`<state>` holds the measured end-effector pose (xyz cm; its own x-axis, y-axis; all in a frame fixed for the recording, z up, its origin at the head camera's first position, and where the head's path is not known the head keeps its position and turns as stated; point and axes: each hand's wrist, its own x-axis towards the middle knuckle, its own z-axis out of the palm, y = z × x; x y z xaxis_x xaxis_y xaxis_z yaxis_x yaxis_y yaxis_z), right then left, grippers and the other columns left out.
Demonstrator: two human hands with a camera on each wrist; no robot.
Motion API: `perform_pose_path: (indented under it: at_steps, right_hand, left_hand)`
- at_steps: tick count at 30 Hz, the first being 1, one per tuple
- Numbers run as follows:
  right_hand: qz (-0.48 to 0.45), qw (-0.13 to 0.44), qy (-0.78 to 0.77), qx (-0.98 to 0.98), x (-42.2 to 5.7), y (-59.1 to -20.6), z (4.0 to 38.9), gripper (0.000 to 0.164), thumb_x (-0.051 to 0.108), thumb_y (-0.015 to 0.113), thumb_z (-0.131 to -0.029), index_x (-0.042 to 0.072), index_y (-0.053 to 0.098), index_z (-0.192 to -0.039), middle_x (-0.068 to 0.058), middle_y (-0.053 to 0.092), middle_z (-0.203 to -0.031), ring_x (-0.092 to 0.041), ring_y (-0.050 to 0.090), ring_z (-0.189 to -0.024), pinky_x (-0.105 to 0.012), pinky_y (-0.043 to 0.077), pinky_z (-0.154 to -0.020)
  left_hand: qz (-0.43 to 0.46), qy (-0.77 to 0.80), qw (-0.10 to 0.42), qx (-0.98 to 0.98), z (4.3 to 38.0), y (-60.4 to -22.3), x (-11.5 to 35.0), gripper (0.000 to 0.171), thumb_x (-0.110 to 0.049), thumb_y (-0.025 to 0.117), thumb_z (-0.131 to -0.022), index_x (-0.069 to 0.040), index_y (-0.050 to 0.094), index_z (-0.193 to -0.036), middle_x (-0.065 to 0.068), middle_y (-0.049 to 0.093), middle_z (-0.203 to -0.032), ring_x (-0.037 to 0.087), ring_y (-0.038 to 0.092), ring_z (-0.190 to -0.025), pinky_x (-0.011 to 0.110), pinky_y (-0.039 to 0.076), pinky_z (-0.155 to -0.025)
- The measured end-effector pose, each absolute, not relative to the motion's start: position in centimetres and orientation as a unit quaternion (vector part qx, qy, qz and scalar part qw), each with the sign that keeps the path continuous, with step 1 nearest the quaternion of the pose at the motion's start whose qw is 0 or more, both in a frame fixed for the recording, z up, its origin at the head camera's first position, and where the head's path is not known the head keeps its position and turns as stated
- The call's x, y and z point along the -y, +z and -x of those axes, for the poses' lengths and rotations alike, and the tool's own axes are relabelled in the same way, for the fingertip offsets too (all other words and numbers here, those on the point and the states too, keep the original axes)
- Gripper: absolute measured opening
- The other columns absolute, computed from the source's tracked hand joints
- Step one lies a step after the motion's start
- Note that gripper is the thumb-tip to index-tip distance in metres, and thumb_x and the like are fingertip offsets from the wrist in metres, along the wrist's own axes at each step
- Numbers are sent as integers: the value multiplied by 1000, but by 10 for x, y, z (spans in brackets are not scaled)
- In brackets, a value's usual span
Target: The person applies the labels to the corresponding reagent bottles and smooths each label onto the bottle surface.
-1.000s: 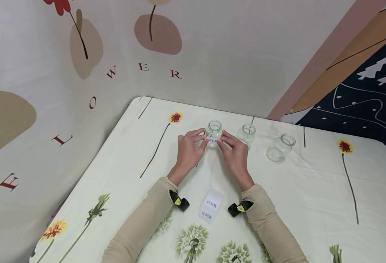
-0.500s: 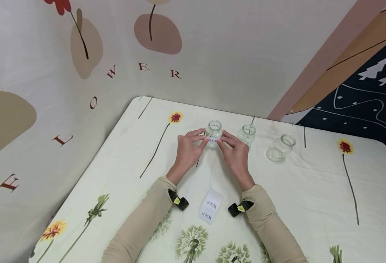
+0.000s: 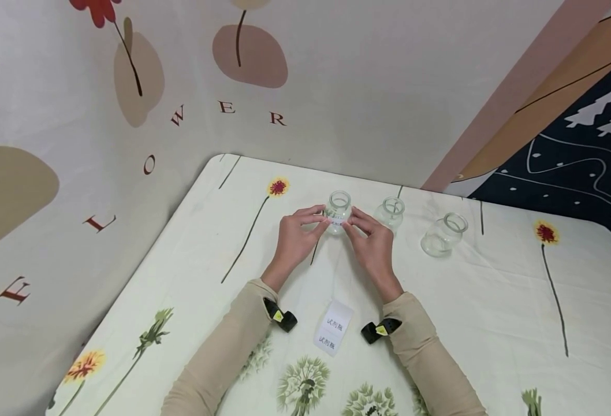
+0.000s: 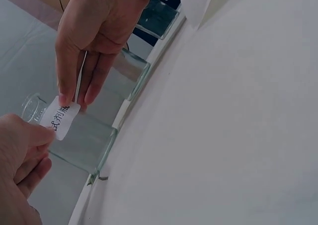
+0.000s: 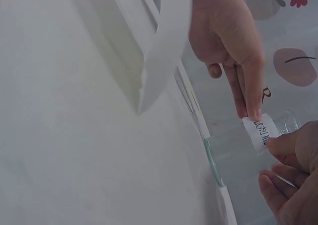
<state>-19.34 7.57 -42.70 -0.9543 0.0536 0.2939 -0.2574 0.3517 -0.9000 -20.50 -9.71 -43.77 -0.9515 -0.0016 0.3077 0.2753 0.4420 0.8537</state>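
Observation:
In the head view, a clear glass bottle [image 3: 340, 200] with a wide rim stands upright on the table between both hands. A white label [image 3: 336, 222] printed with black characters lies across its front, at the shoulder. My left hand [image 3: 297, 240] pinches the label's left end, thumb in front. From the other side my right hand [image 3: 372, 245] pinches the right end the same way. In the left wrist view the label [image 4: 60, 116] curves along the bottle [image 4: 87, 143], fingertips at both ends. The right wrist view shows the label [image 5: 261, 132] between the two hands.
Two more glass bottles stand to the right: one [image 3: 390, 212] just past the right hand, another [image 3: 443, 236] farther along. A backing sheet [image 3: 334, 326] with two labels lies nearer, between the forearms. Flower-printed cloth covers the table [image 3: 498, 312]; a fabric wall [image 3: 357, 115] rises behind.
The left wrist shifts very slightly left. Both hands otherwise stay at the label, and the bottles and backing sheet keep their places.

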Motion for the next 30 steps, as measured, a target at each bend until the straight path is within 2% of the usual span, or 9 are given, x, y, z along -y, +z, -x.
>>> perform_pose_path:
  at_steps: [7, 19, 30]
  right_hand:
    - [-62, 133, 565, 812, -76, -428, 194, 11, 2, 77, -93, -8, 79, -97, -17, 69, -131, -28, 63, -129, -43, 49, -106]
    - [-70, 139, 573, 805, -77, -430, 196, 11, 1, 77, -92, -8, 79, -97, -18, 69, -131, -30, 64, -126, -43, 50, -104]
    - [-64, 136, 567, 810, -77, -430, 196, 12, 2, 77, -92, -9, 78, -96, -16, 68, -132, -30, 66, -123, -42, 50, -104]
  left_hand:
    - [66, -533, 112, 836, 206, -438, 98, 18, -15, 81, -91, -2, 81, -103, 5, 73, -126, 20, 63, -127, 39, 45, -110]
    - [46, -556, 118, 821, 207, -437, 98, 17, -16, 84, -88, -3, 82, -99, 6, 76, -117, 20, 69, -119, 36, 49, -106]
    - [43, -557, 119, 821, 206, -436, 97, 16, -16, 83, -89, -2, 82, -98, 7, 77, -115, 21, 69, -118, 37, 49, -106]
